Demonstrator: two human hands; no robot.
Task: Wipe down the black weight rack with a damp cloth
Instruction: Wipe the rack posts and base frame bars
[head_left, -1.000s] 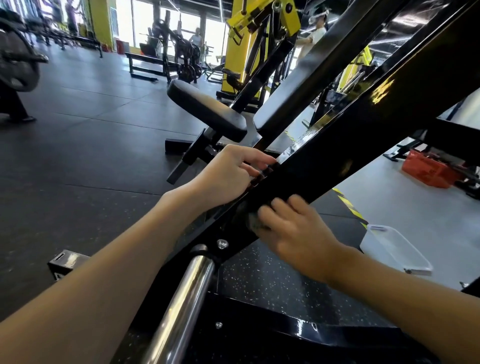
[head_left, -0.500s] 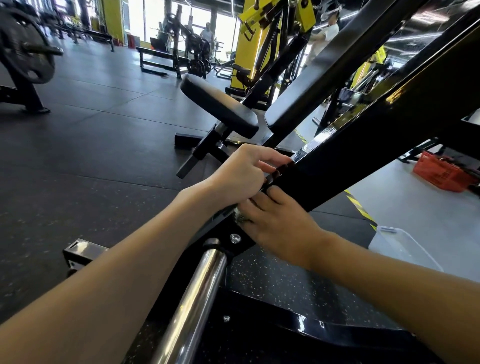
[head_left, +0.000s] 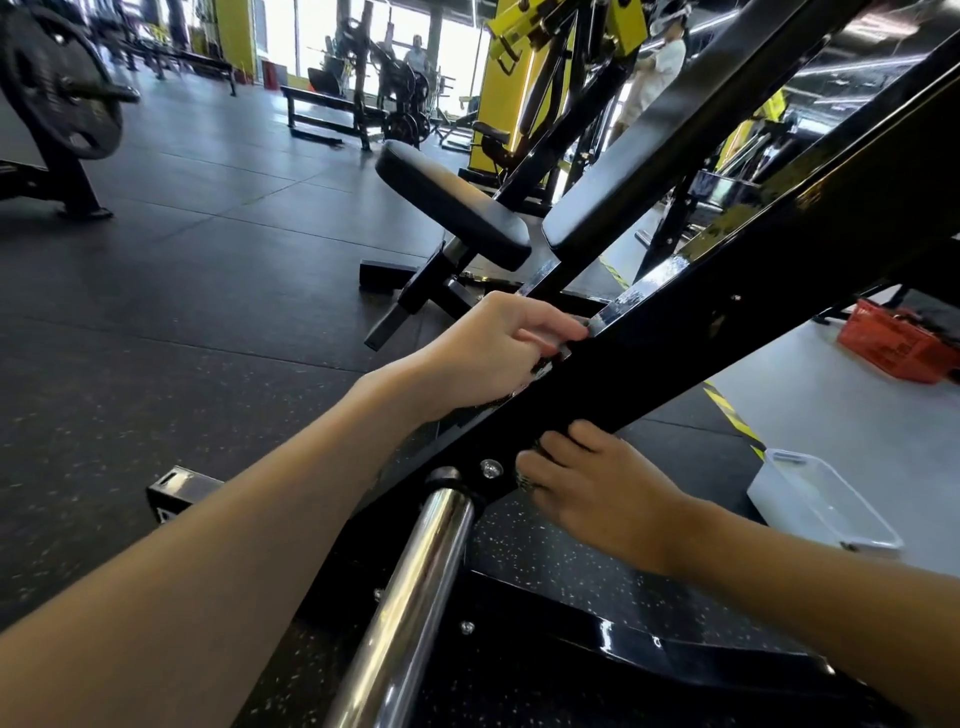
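Note:
The black weight rack shows as a glossy slanted beam (head_left: 675, 353) rising from lower left to upper right. My left hand (head_left: 488, 353) grips the beam's upper edge, fingers curled over it. My right hand (head_left: 602, 493) holds a dark grey cloth (head_left: 525, 482) against the beam's lower edge, just right of a silver bolt (head_left: 490, 468). Only a small corner of the cloth shows between the fingers. A wet sheen lies on the beam's top face above my left hand.
A chrome bar (head_left: 415, 582) sticks out of the rack toward me, under my arms. A clear plastic tub (head_left: 821, 504) sits on the floor at right, a red basket (head_left: 893, 338) beyond it. A padded bench (head_left: 452, 208) stands behind the beam; people stand far back.
My right hand with the cloth has slid down from the beam's face, close to my left hand, to its lower edge by the bolt. My left hand keeps its grip.

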